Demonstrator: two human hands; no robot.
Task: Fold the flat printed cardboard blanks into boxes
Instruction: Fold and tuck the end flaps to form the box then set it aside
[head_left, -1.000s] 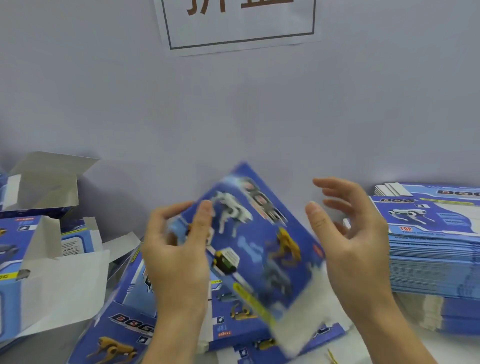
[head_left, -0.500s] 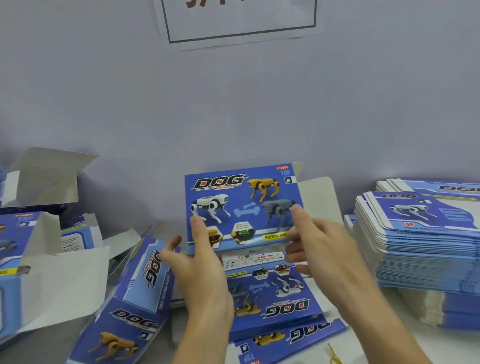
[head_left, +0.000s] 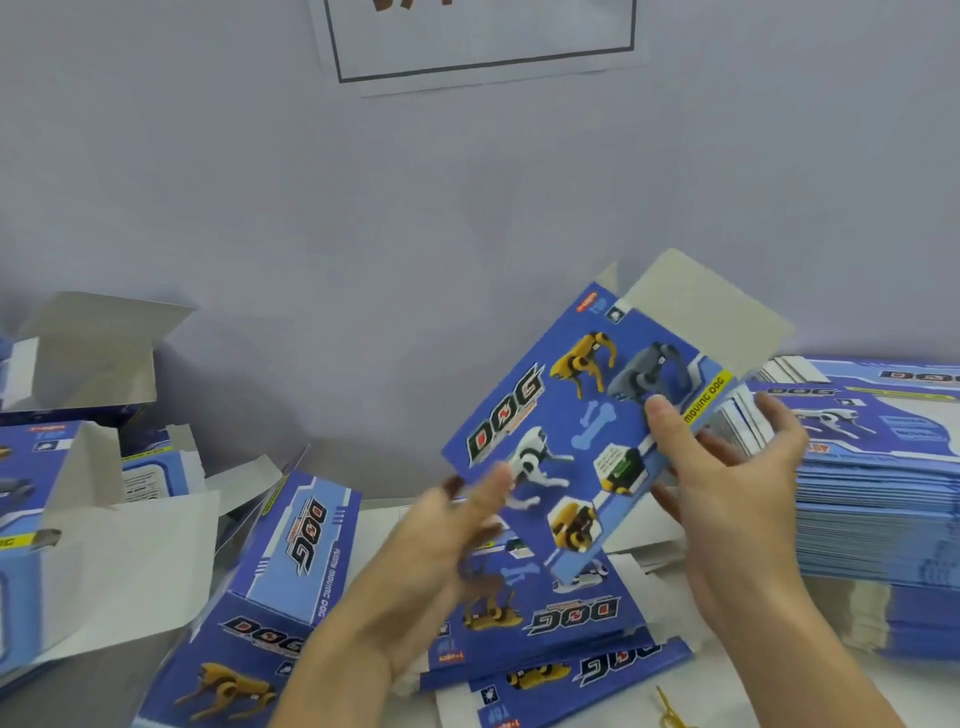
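The printed blank (head_left: 587, 431) is held tilted above the middle of the surface (head_left: 649, 691), walled in by a tall stack of blanks (head_left: 878, 499) at the right edge and folded boxes (head_left: 280, 587) at the left. The right hand (head_left: 727, 467) pinches its right edge — thumb on the print — while the left hand (head_left: 441, 551), blurred, fingers straight, touches its lower-left corner.

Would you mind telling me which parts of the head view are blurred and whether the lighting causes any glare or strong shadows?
In the head view the left hand is smeared by motion blur, while the right hand and the held blank are fairly sharp; the lighting is soft and even, with no glare on the print and only a faint shadow on the wall behind the folded boxes; the edges bow slightly.
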